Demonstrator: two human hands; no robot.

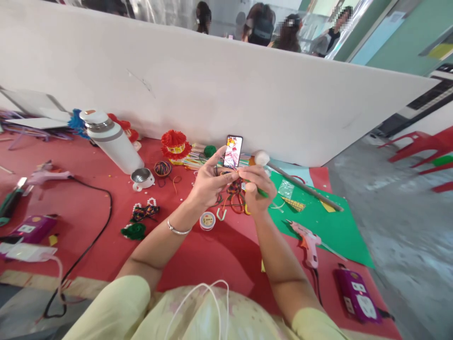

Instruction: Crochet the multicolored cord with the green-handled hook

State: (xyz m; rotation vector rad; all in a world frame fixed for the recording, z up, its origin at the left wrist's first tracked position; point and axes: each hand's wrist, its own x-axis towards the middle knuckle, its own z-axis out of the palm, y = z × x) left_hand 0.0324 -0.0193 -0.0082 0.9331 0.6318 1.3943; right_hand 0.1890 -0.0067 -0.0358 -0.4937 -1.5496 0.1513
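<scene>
My left hand (208, 184) holds its index finger raised while the thumb presses toward the fingertips of my right hand. Between the two hands is something small, perhaps dark yarn, that I cannot make out. Curled in my right hand (260, 186) is a slim green tool (262, 192), mostly covered by the fingers. Just behind the hands a lit phone (233, 150) leans on the white partition. Multicoloured yarn (233, 186) lies below them, with a pale bent strip (221, 215) and a small round tub (207, 220) nearer to me.
A white bottle (115, 141), a metal-lined cup (142, 178) and a yarn ball (163, 168) stand left. On the right are a pink glue gun (308, 241), a grey rod (307, 186), green sheet (348, 236) and purple power socket (357, 295). A white partition (177, 85) bounds the red table.
</scene>
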